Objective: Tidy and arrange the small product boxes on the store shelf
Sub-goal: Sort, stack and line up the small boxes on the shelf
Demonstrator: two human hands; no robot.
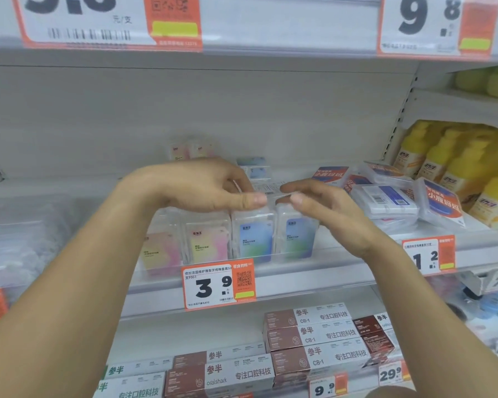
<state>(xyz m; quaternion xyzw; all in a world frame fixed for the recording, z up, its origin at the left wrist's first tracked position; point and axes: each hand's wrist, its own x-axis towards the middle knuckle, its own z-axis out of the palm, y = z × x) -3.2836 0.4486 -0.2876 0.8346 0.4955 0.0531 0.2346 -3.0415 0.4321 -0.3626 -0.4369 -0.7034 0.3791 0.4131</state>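
Two hands meet over a clear box: left hand [210,186] and right hand [314,202] pinch its ends. It looks light, rigid, slippery; grip the edges.

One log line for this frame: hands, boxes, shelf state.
left hand: fingers on clear box | right hand: fingers on same box | box above front row | stage: placing | price tag below
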